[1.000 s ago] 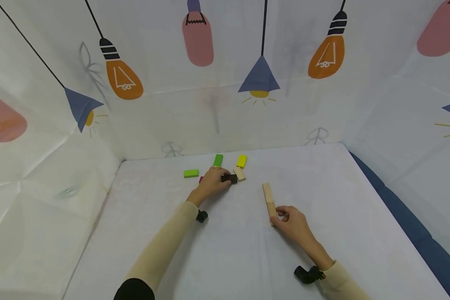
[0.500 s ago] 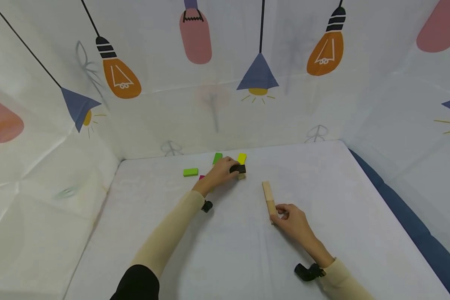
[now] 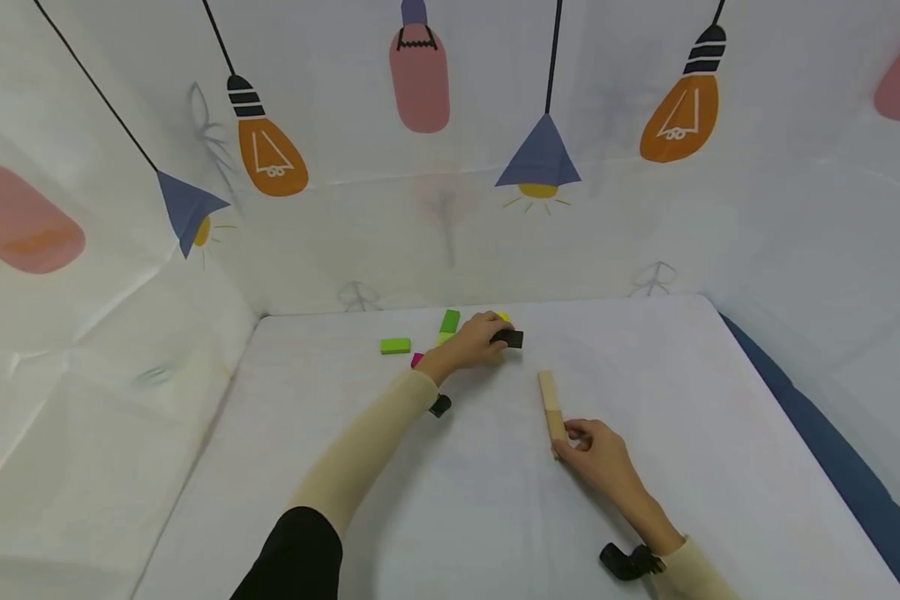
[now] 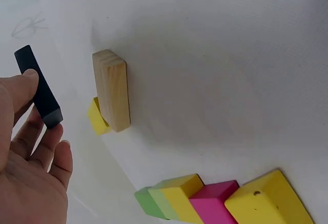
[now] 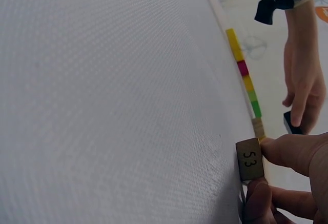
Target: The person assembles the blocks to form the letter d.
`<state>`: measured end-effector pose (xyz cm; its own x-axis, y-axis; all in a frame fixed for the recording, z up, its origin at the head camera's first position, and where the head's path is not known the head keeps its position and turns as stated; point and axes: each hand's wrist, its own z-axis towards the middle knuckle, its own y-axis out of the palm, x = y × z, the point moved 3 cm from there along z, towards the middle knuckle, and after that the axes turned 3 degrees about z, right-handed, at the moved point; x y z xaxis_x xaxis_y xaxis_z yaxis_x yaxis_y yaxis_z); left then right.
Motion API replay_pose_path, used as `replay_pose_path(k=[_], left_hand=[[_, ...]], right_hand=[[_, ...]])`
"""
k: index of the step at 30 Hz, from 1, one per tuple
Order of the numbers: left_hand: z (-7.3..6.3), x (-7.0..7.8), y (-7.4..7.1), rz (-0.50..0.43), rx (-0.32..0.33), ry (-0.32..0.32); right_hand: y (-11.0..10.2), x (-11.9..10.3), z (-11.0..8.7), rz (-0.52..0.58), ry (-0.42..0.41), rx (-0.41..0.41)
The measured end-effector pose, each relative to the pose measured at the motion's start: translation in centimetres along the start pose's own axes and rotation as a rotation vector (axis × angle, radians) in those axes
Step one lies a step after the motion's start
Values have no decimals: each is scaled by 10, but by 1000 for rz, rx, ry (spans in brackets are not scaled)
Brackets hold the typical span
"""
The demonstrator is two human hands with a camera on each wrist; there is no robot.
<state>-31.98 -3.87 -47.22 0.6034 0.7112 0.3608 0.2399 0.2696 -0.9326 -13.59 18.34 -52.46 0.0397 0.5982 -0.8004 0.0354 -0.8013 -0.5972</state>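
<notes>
My left hand (image 3: 468, 343) pinches a black block (image 4: 41, 88) between thumb and fingers, raised over the far part of the white table. Below it, in the left wrist view, a plain wooden block (image 4: 114, 93) lies with a yellow block (image 4: 97, 116) just behind. Nearer to me, my right hand (image 3: 603, 462) pinches the near one of two wooden blocks placed end to end. That near block (image 5: 250, 160) shows the number 53 on its end face. The far block (image 3: 548, 390) of the pair points toward the back of the table.
Left of my left hand lie a light green block (image 3: 395, 346), a darker green block (image 3: 451, 321), a magenta block (image 4: 215, 201) and a larger yellow block (image 4: 269, 201). A white sheet printed with lamps (image 3: 537, 154) rises behind. Dark blue fabric (image 3: 810, 408) borders the table's right edge.
My left hand has carried the black block to the right, from beside the loose wooden block to past it. My right hand keeps its hold on the near wooden block. The head view has shifted slightly.
</notes>
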Motion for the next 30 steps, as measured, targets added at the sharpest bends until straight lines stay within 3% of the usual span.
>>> replay_pose_path(k=[8,12,20,30], left_hand=[[4,7,4,-8,-13,-21],[6,9,9,32,-12,-30],[16,19,22,132,-43,-26],[18,31,26,140,-49,6]], right_hand=[[1,-2,0,-13,-5,2],[2,-5,-1,-8,19,-14],[3,-1,-3,-24,36,-11],[3,-1,-2,-18,25,-12]])
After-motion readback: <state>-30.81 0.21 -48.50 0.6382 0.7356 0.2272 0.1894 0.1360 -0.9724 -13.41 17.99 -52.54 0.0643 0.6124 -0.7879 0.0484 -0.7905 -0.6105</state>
